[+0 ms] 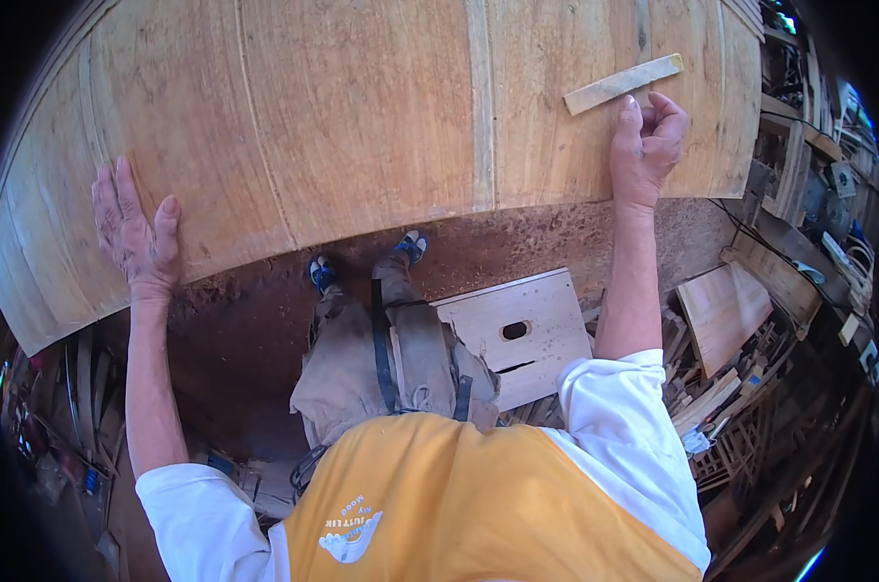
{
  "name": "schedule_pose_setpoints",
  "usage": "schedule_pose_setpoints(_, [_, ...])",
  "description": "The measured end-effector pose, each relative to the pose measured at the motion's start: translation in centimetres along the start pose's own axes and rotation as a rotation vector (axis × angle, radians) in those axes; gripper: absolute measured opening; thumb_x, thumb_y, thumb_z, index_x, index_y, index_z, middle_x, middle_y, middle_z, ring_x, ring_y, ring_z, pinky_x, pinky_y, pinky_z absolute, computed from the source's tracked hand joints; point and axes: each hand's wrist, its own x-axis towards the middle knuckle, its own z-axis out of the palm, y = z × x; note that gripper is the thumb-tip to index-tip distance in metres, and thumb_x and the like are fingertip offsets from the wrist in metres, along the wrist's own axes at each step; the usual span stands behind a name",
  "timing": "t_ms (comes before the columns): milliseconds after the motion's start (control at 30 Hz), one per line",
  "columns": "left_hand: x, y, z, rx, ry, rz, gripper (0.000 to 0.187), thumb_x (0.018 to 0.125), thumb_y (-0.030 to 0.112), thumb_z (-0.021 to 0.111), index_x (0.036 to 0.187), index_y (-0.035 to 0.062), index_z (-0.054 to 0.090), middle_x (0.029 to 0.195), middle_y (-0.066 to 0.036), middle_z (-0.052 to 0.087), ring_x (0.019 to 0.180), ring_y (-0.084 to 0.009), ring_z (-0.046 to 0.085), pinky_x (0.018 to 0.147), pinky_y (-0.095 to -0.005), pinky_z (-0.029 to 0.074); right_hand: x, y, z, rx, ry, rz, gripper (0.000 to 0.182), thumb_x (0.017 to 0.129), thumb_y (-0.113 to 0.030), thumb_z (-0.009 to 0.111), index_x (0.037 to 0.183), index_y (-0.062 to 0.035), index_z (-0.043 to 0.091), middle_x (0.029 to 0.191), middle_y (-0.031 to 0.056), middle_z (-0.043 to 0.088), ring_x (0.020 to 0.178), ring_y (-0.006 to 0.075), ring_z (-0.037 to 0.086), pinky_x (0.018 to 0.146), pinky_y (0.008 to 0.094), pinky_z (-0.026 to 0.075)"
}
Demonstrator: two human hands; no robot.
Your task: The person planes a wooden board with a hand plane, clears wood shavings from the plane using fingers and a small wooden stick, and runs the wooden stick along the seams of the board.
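A large wooden panel [362, 107] made of joined boards spans the upper part of the head view. My left hand [134, 233] lies flat on the panel's left side, thumb and fingers apart, holding nothing. Over the right side of the panel, my right hand [645, 145] has its fingers curled in toward the thumb. Whatever may be between those fingertips is too small to make out. Just beyond them is a short pale wood strip [622, 84], set at a slant; the thumb tip is at or very near its lower edge.
Below the panel, a pale board [522, 335] with an oval hole lies right of my legs. A flat wood piece [723, 315] leans among scrap wood [711, 403] at the right. More clutter [80, 417] fills the lower left. Brown ground [236, 359] shows around my feet.
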Motion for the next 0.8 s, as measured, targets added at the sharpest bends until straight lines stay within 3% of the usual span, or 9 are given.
schedule_pose_setpoints(133, [0.0, -0.1, 0.2, -0.004, 0.003, -0.034, 0.088, 0.096, 0.072, 0.047, 0.164, 0.0178, 0.033, 0.169, -0.016, 0.029, 0.156, -0.0377, 0.023, 0.126, -0.0507, 0.014, -3.9, -4.2, 1.1, 0.202, -0.022, -0.028, 0.048, 0.086, -0.012, 0.072, 0.126, 0.0025, 0.049, 0.099, 0.0066, 0.056, 0.080, 0.0136, 0.054, 0.070, 0.0303, 0.048])
schedule_pose_setpoints(200, [-0.1, -0.1, 0.3, -0.004, 0.005, -0.035, 0.087, 0.096, 0.073, 0.047, 0.164, 0.0191, 0.033, 0.169, -0.016, 0.029, 0.156, -0.0378, 0.023, 0.126, -0.0509, 0.014, -6.6, -7.7, 1.6, 0.184, -0.216, 0.095, 0.053, 0.083, -0.011, 0.073, 0.128, -0.0007, 0.049, 0.099, 0.0055, 0.055, 0.086, 0.0150, 0.056, 0.074, 0.0347, 0.047])
schedule_pose_setpoints(300, [-0.2, -0.2, 0.4, 0.007, 0.013, -0.045, 0.087, 0.096, 0.073, 0.048, 0.164, 0.0207, 0.033, 0.169, -0.016, 0.029, 0.156, -0.0377, 0.023, 0.126, -0.0511, 0.014, -7.7, -9.6, 2.7, -0.066, -0.172, -0.187, 0.057, 0.079, -0.014, 0.076, 0.129, -0.0032, 0.050, 0.099, 0.0060, 0.056, 0.085, 0.0189, 0.058, 0.079, 0.0401, 0.045])
schedule_pose_setpoints(333, [-0.1, -0.3, 0.5, 0.008, 0.017, -0.045, 0.087, 0.095, 0.073, 0.048, 0.164, 0.0212, 0.033, 0.169, -0.016, 0.029, 0.156, -0.0377, 0.023, 0.126, -0.0512, 0.014, -7.5, -9.4, 3.2, -0.034, -0.205, -0.106, 0.061, 0.078, -0.017, 0.077, 0.131, -0.0040, 0.050, 0.099, 0.0068, 0.058, 0.083, 0.0235, 0.060, 0.083, 0.0442, 0.043])
schedule_pose_setpoints(533, [-0.3, -0.1, 0.7, -0.001, 0.020, -0.060, 0.087, 0.095, 0.074, 0.049, 0.164, 0.0232, 0.033, 0.169, -0.015, 0.028, 0.157, -0.0373, 0.022, 0.126, -0.0517, 0.014, -5.2, -11.2, 2.9, -0.093, -0.307, -0.095, 0.062, 0.078, -0.018, 0.077, 0.132, -0.0020, 0.050, 0.094, 0.0072, 0.062, 0.085, 0.0239, 0.063, 0.086, 0.0435, 0.045])
schedule_pose_setpoints(800, [-0.3, -0.1, 0.7, 0.010, 0.024, -0.071, 0.087, 0.094, 0.075, 0.049, 0.164, 0.0241, 0.033, 0.170, -0.014, 0.027, 0.157, -0.0369, 0.021, 0.126, -0.0522, 0.014, -5.2, -13.2, 2.8, -0.127, -0.352, 0.063, 0.063, 0.081, -0.019, 0.074, 0.135, 0.0010, 0.049, 0.098, 0.0110, 0.064, 0.087, 0.0291, 0.069, 0.084, 0.0437, 0.055])
